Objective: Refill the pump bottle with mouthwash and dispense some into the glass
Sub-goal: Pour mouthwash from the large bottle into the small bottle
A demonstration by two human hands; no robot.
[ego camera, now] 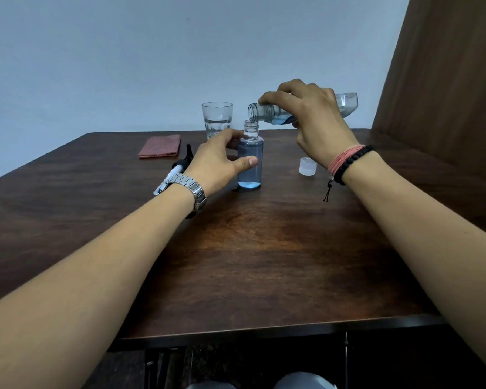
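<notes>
left hand (218, 158): fingers curled round upright pump bottle (249, 161)
right hand (312, 119): grips mouthwash bottle (267, 113), lying level, mouth just above pump bottle's neck

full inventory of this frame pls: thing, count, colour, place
small bottle: 1, clear, mostly full of blue liquid, open neck, upright at table centre
mouthwash bottle: 1, clear with some blue liquid, tipped, mouth just above the small bottle's neck
glass: 1, clear, far side of table behind the small bottle
cap: 1, translucent white, on table right of the small bottle
pump head: 1, black and white, lying on table, partly hidden by the left wrist
cloth: 1, reddish, folded, far left of table
table: 1, dark brown wood
left hand: grips the small bottle; metal watch on wrist
right hand: holds the mouthwash bottle; red and black bracelets
</notes>
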